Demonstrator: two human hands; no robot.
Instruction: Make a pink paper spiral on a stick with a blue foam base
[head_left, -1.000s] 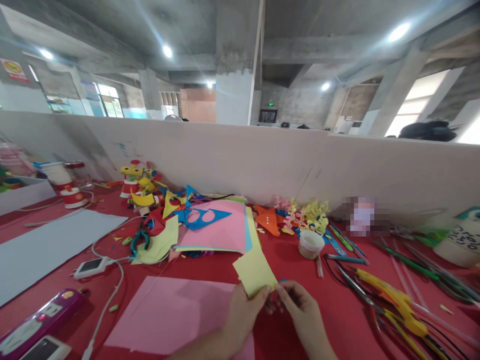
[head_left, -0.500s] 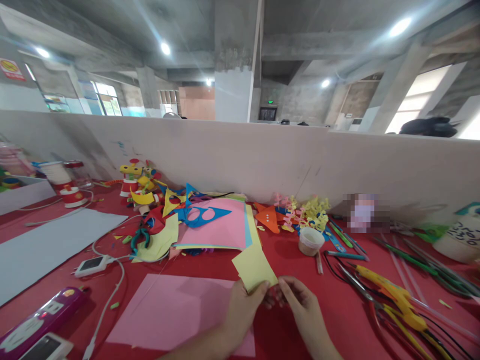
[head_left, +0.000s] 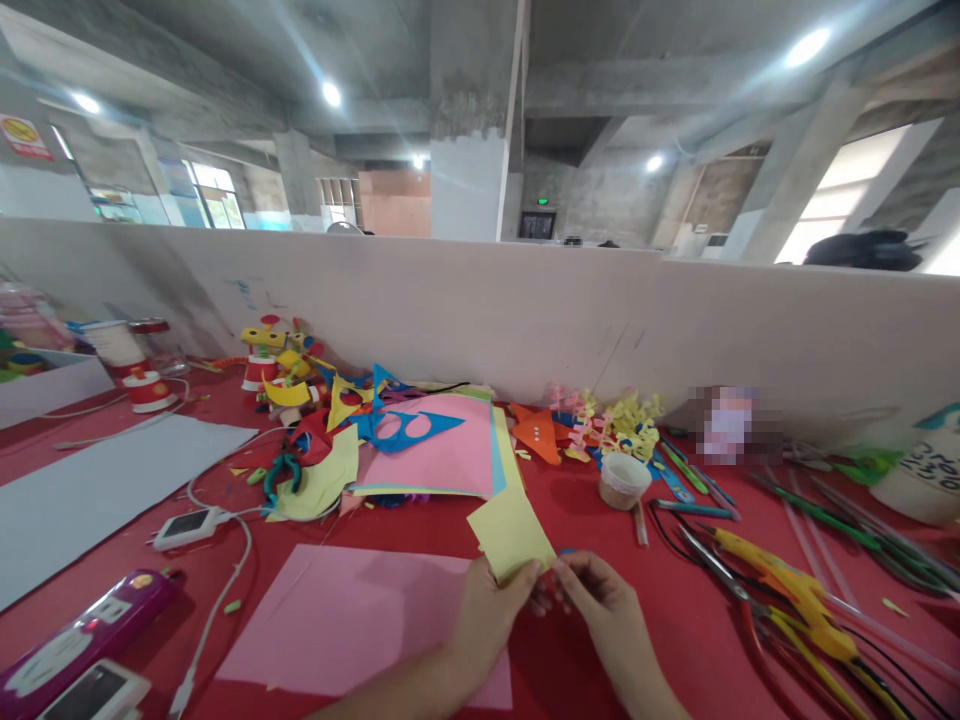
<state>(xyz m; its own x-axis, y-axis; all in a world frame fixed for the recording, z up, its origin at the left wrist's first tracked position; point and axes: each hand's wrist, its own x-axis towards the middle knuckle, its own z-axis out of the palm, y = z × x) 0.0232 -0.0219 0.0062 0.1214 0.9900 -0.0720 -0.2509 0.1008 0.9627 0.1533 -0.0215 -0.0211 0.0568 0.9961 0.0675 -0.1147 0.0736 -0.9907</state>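
My left hand pinches the lower edge of a small piece of yellow paper between thumb and fingers. My right hand is closed at the paper's lower right corner, its thumb and fingertips meeting there. A bit of blue shows just behind the right fingers; what it belongs to is hidden. Both hands hover over the red tabletop, and the left forearm crosses a pink sheet. Beyond the paper lies a stack of coloured sheets with blue cut-out scraps on top.
On the right are scissors, a yellow glue gun and a small cup. Paper scraps, teal-handled pliers and toy figures crowd the left back. A white cable and purple device lie left. A low wall closes the back.
The view has shifted very slightly. A small bit of blue now shows behind my right fingers. Both hands keep nearly the same place on the yellow paper.
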